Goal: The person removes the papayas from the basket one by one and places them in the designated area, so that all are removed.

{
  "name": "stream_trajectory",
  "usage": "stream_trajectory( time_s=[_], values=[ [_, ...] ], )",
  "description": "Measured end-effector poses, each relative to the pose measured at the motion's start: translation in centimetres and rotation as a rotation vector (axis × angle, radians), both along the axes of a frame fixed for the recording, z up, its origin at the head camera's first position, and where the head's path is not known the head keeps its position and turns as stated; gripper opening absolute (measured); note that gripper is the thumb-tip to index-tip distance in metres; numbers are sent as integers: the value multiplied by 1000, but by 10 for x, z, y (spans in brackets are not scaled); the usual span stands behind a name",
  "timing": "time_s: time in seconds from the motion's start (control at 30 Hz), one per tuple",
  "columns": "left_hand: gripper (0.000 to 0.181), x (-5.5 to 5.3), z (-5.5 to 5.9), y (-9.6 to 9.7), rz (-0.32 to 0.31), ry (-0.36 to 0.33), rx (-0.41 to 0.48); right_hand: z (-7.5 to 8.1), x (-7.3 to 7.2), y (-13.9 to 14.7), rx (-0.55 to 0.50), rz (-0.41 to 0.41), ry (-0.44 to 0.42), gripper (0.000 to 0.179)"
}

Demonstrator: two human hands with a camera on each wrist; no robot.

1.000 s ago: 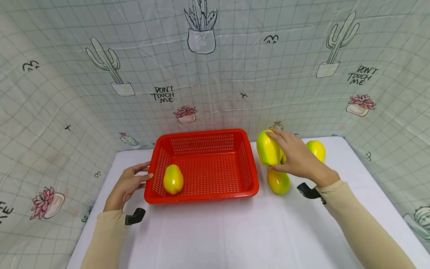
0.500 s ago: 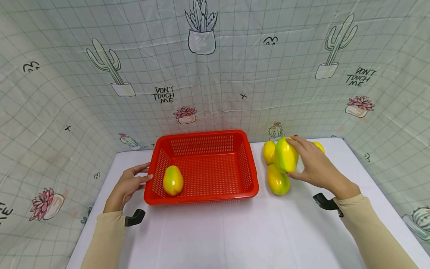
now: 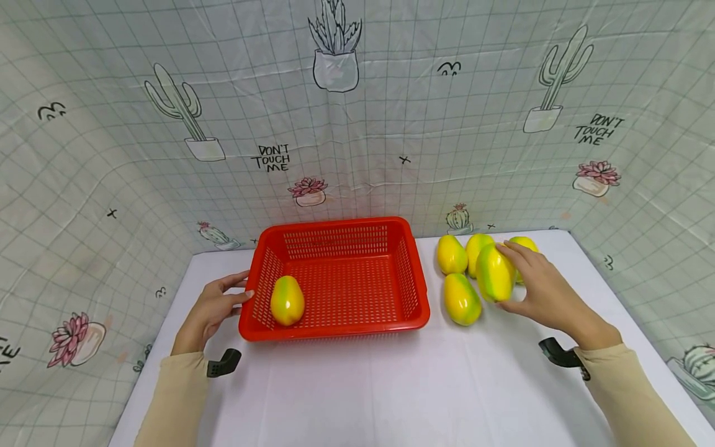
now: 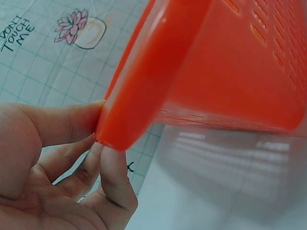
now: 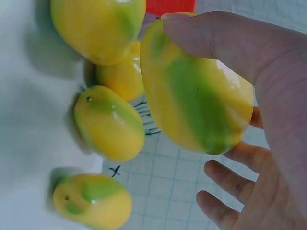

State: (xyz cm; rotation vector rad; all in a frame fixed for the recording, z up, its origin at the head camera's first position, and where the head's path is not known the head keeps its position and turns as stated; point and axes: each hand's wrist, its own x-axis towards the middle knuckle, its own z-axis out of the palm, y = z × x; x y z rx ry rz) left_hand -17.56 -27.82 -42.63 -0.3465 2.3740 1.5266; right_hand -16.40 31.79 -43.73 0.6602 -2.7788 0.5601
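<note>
A red plastic basket (image 3: 335, 333) stands left of centre on the table, with one yellow-green mango (image 3: 287, 301) inside at its left end. My left hand (image 3: 215, 304) grips its left rim; in the left wrist view the thumb (image 4: 67, 122) lies on one side of the rim and fingers on the other. To the right of the basket, my right hand (image 3: 544, 292) holds another yellow-green mango (image 3: 494, 276) between thumb and fingers. The right wrist view shows this held mango (image 5: 196, 96) close up, and some of the other fingers stand off it.
Several more mangoes lie by the held one: a back-left mango (image 3: 451, 254), a front mango (image 3: 462, 300), a middle mango (image 3: 479, 248) and a right mango (image 3: 525, 243), partly behind the hand. A patterned cloth wall (image 3: 368, 136) rises behind the white table (image 3: 357, 391).
My right hand has carried its mango rightward, away from the basket and a little toward me, uncovering mangoes behind it. My left hand and the basket have stayed put.
</note>
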Motion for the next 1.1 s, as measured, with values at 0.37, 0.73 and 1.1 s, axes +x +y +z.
stream_trajectory(
  time_s=[0.37, 0.73, 1.1],
  values=[
    [67, 1, 0, 0, -2, 7, 0, -12, 10, 12, 18, 6, -97, 108],
    [66, 1, -1, 0, -5, 13, 12, -26, 14, 15, 27, 52, -134, 109],
    [66, 2, -1, 0, -1, 19, 32, -32, 16, 12, 53, 30, -217, 107]
  ],
)
